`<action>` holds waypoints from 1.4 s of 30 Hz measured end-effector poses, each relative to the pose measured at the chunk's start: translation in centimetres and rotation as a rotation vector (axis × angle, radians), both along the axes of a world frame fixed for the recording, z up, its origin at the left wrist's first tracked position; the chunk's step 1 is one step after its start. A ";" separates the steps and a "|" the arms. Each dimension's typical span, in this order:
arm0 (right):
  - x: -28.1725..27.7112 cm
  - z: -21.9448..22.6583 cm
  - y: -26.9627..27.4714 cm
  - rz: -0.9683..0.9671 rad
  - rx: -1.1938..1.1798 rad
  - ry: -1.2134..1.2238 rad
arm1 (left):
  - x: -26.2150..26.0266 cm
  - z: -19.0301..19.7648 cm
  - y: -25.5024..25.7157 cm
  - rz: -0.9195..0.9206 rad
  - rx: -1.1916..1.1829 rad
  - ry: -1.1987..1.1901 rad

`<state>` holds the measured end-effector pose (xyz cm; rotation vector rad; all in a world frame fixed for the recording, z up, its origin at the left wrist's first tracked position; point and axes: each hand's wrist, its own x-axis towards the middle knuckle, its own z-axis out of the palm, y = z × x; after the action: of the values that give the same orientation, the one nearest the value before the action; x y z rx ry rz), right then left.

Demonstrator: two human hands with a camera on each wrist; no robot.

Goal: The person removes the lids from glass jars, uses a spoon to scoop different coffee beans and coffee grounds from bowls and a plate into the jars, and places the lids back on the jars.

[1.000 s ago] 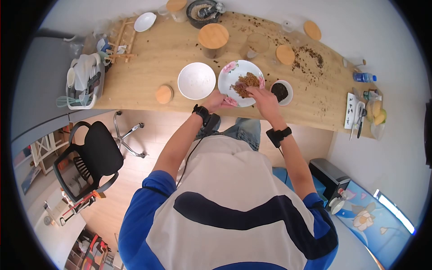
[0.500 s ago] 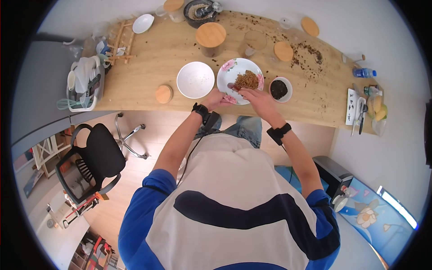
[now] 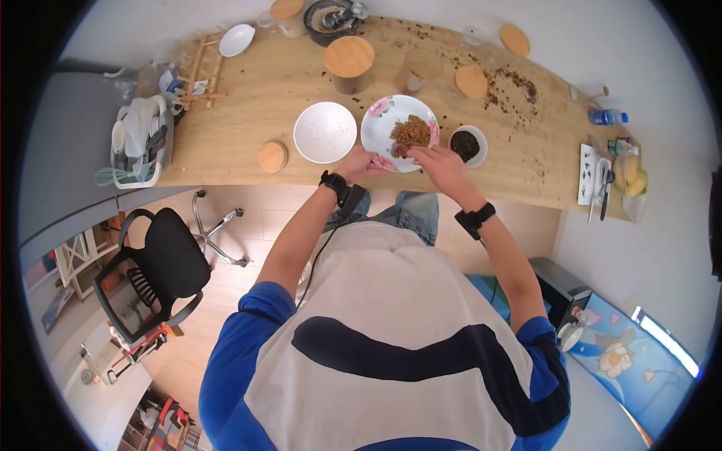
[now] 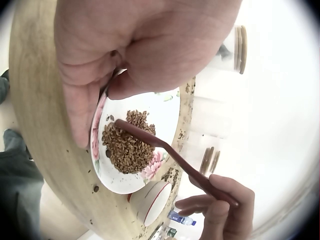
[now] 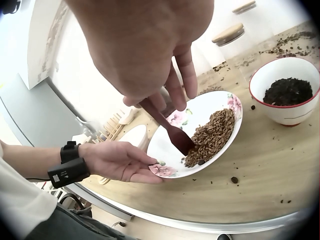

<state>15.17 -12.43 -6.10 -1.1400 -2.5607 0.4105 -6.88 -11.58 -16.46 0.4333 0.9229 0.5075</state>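
- While the left hand [image 3: 359, 165] grips the near rim of the flowered plate [image 3: 377, 135], thumb above and fingers under it, the right hand [image 3: 445, 171] has its fingers closed round a brown scoop [image 5: 179, 140], flat end down in the grain.
- The grain [image 3: 411, 132] forms one loose brown heap on the plate, at the centre of the frame's upper half. At least one dark seed [image 5: 201, 162] lies at its edge, so the working-over looks partway, with picking or spreading seemingly left; how much, I cannot tell.
- Two bowls flank the plate: one white bowl [image 3: 325, 134] on its left, with only specks visible inside, and one red-rimmed bowl [image 5: 285, 112] on its right, holding dark leaves [image 5: 288, 92].
- Farther out, I count five round wooden lids [image 3: 348, 56] across the upper frame and left of centre — at least two top jars.
- At the top stands one dark mortar [image 3: 312, 26]; one white dish [image 3: 237, 40] sits upper left, one blue bottle [image 3: 608, 117] upper right — dark crumbs [image 3: 511, 86] too many to count.
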 end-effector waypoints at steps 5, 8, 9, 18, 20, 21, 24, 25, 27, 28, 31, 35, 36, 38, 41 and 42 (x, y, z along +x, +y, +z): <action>-0.2 -0.2 0.7 -0.073 -0.006 0.017 | 0.4 -0.6 -0.6 0.110 -0.013 0.021; -0.1 -0.3 1.1 -0.080 0.053 0.036 | 0.5 -1.6 -0.8 0.126 0.029 0.008; 0.1 -0.3 1.2 -0.060 0.033 0.024 | 0.4 -2.0 -0.8 0.124 0.028 0.009; -0.6 -0.7 2.6 -0.164 0.070 0.053 | 0.7 -1.7 -0.6 0.211 0.211 0.271; -0.3 -0.6 2.6 -0.165 0.091 0.011 | 0.7 -0.9 -0.6 0.208 0.179 0.279; 0.0 -0.5 2.5 -0.181 0.049 0.025 | 0.7 -0.6 -0.7 0.210 0.178 0.279; -0.2 1.0 2.7 -0.178 -0.011 0.068 | 0.9 1.4 -0.8 0.207 0.226 0.337; -0.4 1.2 2.7 -0.162 -0.025 0.100 | 0.9 1.5 -0.8 0.208 0.225 0.349; 0.1 0.1 2.8 -0.122 0.036 0.085 | 0.8 1.8 -0.6 0.221 0.220 0.360; 0.2 0.0 2.8 -0.087 0.097 0.071 | 0.6 2.1 -0.6 0.172 0.255 0.402; 1.1 0.3 2.5 -0.200 -0.021 0.126 | 0.1 1.9 -0.4 0.109 0.317 0.429; 2.3 -0.1 3.6 -0.368 -0.008 0.178 | -0.3 0.6 -0.7 0.143 0.369 0.367; 2.6 0.2 3.8 -0.406 -0.036 0.164 | -0.6 0.3 -0.7 0.140 0.364 0.367; 2.9 0.3 4.2 -0.443 -0.067 0.148 | -1.1 0.8 -0.5 -0.074 0.712 0.908; 3.3 -1.1 4.4 -0.490 -0.153 0.090 | -1.7 2.2 -0.4 -0.017 0.638 0.773; 3.2 -1.7 4.5 -0.544 -0.264 0.173 | -1.8 2.0 -0.3 -0.018 0.633 0.776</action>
<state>18.38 -7.96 -7.79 -1.7386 -1.9788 0.6814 -8.72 -11.88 -14.50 1.2695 1.4939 0.6241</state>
